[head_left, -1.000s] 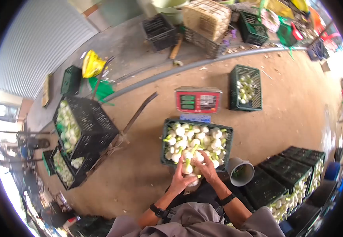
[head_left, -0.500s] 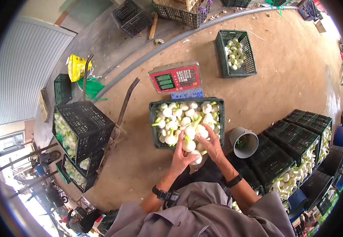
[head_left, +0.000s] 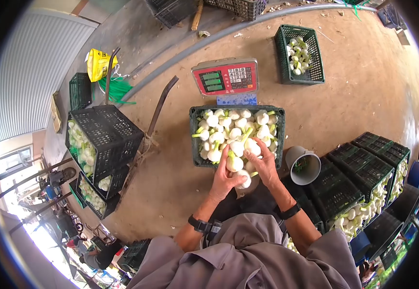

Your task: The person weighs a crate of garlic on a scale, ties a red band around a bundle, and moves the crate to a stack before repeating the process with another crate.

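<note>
A dark green crate in front of me is heaped with white bulbs with short green stalks, which look like fennel. Over its near edge, my left hand is closed around bulbs: one white bulb lies against the fingers and another is by the thumb. My right hand curls round a white bulb just to the right, thumb and fingers on it. Behind the crate stands a scale with a red display panel and keypad.
A grey bucket stands to the right of the crate, beside stacked dark crates with bulbs. On the left, black crates of bulbs are stacked by a handcart handle. Farther back sits a green crate holding some bulbs.
The view has shifted, so the crate, scale and floor items appear higher and mostly farther right. Both hands keep nearly the same grip on the bulbs.
</note>
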Demonstrator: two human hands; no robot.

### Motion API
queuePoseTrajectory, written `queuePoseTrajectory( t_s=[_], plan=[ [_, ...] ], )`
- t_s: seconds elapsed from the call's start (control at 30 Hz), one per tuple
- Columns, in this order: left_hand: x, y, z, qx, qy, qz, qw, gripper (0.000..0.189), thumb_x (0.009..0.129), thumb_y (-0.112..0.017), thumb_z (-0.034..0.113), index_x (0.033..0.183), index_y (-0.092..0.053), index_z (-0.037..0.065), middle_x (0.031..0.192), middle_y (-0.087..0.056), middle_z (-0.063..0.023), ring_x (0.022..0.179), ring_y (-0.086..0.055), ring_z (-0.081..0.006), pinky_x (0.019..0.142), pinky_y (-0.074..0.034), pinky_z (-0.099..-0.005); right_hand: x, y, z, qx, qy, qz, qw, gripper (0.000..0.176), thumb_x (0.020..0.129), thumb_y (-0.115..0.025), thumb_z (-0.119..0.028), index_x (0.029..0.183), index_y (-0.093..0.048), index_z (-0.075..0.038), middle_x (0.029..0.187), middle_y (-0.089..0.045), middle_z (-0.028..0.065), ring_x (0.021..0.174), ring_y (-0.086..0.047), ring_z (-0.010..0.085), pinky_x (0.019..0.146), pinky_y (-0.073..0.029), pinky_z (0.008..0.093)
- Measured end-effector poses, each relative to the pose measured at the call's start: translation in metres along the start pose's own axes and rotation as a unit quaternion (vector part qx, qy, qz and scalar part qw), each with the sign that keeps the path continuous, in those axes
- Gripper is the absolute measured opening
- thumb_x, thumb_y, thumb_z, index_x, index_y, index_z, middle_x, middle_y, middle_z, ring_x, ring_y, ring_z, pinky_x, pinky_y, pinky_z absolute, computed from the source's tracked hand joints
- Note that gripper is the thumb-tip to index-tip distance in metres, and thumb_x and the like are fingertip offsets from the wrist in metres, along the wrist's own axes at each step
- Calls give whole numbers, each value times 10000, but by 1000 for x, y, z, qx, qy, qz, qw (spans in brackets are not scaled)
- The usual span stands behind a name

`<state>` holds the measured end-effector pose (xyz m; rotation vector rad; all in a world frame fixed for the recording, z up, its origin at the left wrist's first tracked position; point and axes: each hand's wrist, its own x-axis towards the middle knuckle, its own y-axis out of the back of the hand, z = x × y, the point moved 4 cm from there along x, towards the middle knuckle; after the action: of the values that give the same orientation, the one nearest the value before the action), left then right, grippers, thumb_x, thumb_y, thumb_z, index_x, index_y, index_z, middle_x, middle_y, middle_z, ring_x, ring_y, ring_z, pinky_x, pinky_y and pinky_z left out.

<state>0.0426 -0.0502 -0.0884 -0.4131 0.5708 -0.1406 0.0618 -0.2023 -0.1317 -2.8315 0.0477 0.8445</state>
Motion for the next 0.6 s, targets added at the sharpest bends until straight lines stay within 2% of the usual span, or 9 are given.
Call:
queuePoseTrajectory(
  t_s=[0.07,0.1,0.2,0.23,0.3,0.33,0.4,0.5,0.6],
  plan=[
    [-3,3,0,-16,4,-5,1000,1091,744,-734,-41,1577,-40,78,1480,-362,-101,1316,-426,-205,1060,-423,-349,-1,-2,-3,-37,22,11,999,542,904,-742,-236,1359,-526,-36,1143,-640,29,1021,-576,105,882,-477,258],
    [-6,5,0,-16,4,-4,1000,1091,744,-734,-41,1577,-40,78,1480,-362,-101,1316,-426,-205,1060,-423,-349,-1,-3,-5,-35,0,-3,999,627,882,-762,-265,1377,-490,8,1220,-622,107,1092,-574,162,939,-480,310],
    [-7,9,1,21,5,-2,1000,1077,724,-725,-60,1576,-81,78,1478,-360,-94,1308,-429,-204,1035,-433,-340,-5,-7,-1,28,-34,-12,999,624,879,-765,-257,1382,-491,-9,1230,-620,98,1072,-583,159,903,-500,301],
    [-6,15,-8,91,-40,-4,995,1081,704,-719,-75,1577,-102,88,1466,-373,-87,1298,-437,-203,1017,-443,-339,-5,-6,8,54,-30,-4,998,627,881,-764,-250,1399,-483,-32,1251,-612,88,1075,-585,157,885,-510,293],
    [-6,5,-4,20,2,-4,1000,1073,690,-706,-88,1572,-123,96,1455,-396,-86,1294,-451,-212,1038,-443,-369,-7,0,20,35,-28,20,999,680,872,-776,-254,1440,-455,-62,1290,-591,87,1127,-560,152,937,-483,286],
    [-5,-2,-2,14,2,-9,1000,1070,695,-709,-86,1571,-121,99,1456,-395,-88,1302,-448,-216,1044,-444,-375,-12,0,5,49,-13,23,998,615,899,-742,-222,1386,-474,42,1253,-595,69,1132,-543,138,974,-458,301],
    [2,-16,0,12,-10,-23,1000,1063,722,-729,-57,1571,-109,98,1453,-395,-89,1307,-445,-216,1042,-447,-373,-10,12,-2,-22,33,44,998,589,906,-737,-250,1382,-494,-1,1272,-579,76,1141,-540,138,968,-461,297],
    [27,-44,6,44,0,-50,998,1052,729,-728,-55,1570,-112,93,1454,-394,-88,1308,-442,-212,1047,-441,-369,-4,40,-31,-24,65,73,995,559,902,-740,-234,1369,-511,-29,1215,-605,71,1124,-554,141,945,-471,289],
    [67,-93,29,70,-13,-99,993,1045,731,-725,-43,1571,-116,83,1459,-393,-90,1302,-440,-204,1022,-463,-351,19,80,-65,67,91,99,989,626,868,-779,-240,1387,-502,-26,1267,-599,94,1144,-554,157,968,-467,295]
  ],
)
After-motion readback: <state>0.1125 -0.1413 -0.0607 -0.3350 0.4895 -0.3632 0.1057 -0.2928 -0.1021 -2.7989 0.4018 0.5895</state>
